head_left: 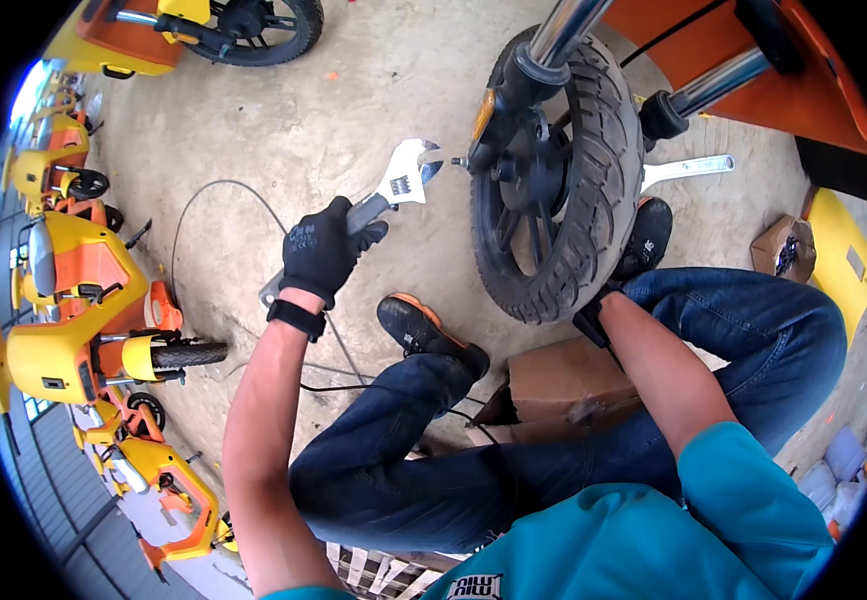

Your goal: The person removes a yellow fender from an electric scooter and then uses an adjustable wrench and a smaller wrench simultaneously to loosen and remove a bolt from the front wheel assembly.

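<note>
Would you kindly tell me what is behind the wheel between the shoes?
A silver wrench and a black shoe show past the tyre, which covers the wrench's other end.

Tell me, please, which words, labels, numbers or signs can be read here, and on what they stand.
Teal shirt: a black-and-white patch with bold lettering, not copied here.
Black glove on the left hand: pale print, too small to read.
Silver spanner right of the wheel: any marks are too small to read.
</note>
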`<state>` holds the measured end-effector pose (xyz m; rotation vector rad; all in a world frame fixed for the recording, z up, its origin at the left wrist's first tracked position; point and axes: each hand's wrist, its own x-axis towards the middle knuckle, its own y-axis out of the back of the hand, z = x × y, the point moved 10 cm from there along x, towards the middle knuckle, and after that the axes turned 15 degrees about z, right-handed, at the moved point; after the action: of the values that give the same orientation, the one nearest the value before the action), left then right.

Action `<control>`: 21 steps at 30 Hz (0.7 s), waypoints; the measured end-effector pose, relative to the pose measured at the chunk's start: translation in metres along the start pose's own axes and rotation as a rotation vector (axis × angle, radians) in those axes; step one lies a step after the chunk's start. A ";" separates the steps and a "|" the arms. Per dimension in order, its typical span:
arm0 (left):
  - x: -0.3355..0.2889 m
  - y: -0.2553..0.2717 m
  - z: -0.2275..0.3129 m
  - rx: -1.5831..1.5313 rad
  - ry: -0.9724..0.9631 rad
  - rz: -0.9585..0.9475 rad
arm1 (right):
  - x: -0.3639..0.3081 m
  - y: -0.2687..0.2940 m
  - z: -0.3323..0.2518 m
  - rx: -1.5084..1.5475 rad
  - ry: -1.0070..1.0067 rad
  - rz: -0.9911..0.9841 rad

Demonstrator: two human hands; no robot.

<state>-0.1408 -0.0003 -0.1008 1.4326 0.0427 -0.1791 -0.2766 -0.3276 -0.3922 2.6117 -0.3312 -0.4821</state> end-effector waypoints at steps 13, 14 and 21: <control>-0.045 0.046 0.074 0.124 -0.049 0.157 | 0.039 -0.056 0.063 0.292 -0.130 0.008; -0.044 0.047 0.080 0.138 -0.061 0.174 | 0.041 -0.055 0.061 0.239 -0.096 0.017; -0.049 0.043 0.093 0.295 -0.020 0.181 | 0.027 -0.040 -0.001 -0.247 0.084 -0.092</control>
<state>-0.1900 -0.0820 -0.0388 1.7193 -0.1352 -0.0514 -0.2458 -0.3009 -0.4181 2.4049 -0.1156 -0.4142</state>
